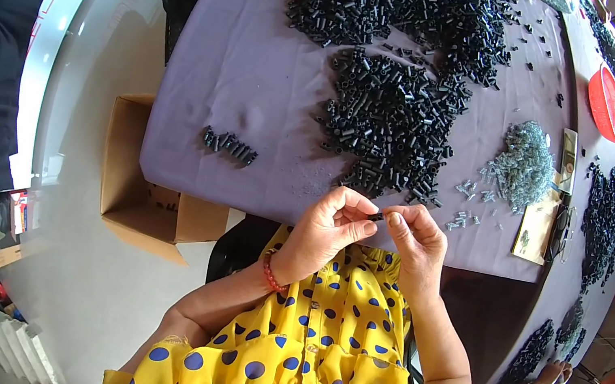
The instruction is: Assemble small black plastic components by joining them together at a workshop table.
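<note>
Above the near edge of the cloth-covered table, my two hands meet at the fingertips. My left hand [336, 226] is closed in a pinch on a small black plastic tube [375, 217]. My right hand [417, 248] is closed too, thumb and forefinger pressed together at the tube's right end; whatever it pinches is too small to make out. Just beyond my hands lies a large pile of the same black tubes [395, 117]. To the right is a heap of small clear plastic pieces [524, 166], with several loose ones beside it.
A small row of black tubes [229, 146] lies left on the purple tablecloth [244, 82]. An open cardboard box [155, 219] stands below the left edge. Eyeglasses [561, 233] and a red basket [607, 105] are at right, where other people work at more piles.
</note>
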Tool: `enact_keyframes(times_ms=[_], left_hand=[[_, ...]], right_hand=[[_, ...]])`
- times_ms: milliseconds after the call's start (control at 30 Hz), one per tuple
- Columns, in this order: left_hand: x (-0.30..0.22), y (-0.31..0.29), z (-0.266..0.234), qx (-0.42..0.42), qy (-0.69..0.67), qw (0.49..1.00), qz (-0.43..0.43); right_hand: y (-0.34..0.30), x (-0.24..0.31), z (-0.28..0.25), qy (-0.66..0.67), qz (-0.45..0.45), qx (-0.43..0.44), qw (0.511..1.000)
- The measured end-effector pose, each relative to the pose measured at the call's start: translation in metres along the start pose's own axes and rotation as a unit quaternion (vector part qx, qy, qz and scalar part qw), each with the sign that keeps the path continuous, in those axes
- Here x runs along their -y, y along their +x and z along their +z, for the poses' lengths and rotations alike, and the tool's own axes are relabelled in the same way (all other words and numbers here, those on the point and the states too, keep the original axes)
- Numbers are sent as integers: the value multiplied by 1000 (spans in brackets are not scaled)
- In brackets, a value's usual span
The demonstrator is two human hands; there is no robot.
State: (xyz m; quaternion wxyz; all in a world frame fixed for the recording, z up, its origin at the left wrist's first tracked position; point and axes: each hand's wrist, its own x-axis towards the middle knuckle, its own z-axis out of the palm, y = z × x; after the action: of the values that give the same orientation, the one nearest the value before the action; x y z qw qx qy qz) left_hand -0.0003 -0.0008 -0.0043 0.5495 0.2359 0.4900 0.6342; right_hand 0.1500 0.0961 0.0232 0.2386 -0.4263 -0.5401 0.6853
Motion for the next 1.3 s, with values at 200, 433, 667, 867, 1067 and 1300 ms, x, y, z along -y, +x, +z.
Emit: enact_keyframes(times_ms=[200, 433, 667, 867, 1067, 1300], left_hand=[[-4, -2, 3, 7, -41, 999, -32], [-9, 0, -1, 3, -128, 986, -108], [-9, -1, -2, -1, -133, 984, -114], [-9, -7, -13, -2, -129, 983, -131], [-9, -15, -29, -17, -75, 990, -118], [-12, -13, -33, -25, -60, 991, -115]], right_hand=[[4, -8, 0, -153, -149, -22, 977], [1, -1, 2, -192, -169, -9, 967], [-1, 0, 1, -293, -216, -4, 931], [4, 3, 2, -308, -229, 15, 923], [37, -13, -3, -445, -332, -36, 831], [43, -16, -1, -535, -385, -25, 751]])
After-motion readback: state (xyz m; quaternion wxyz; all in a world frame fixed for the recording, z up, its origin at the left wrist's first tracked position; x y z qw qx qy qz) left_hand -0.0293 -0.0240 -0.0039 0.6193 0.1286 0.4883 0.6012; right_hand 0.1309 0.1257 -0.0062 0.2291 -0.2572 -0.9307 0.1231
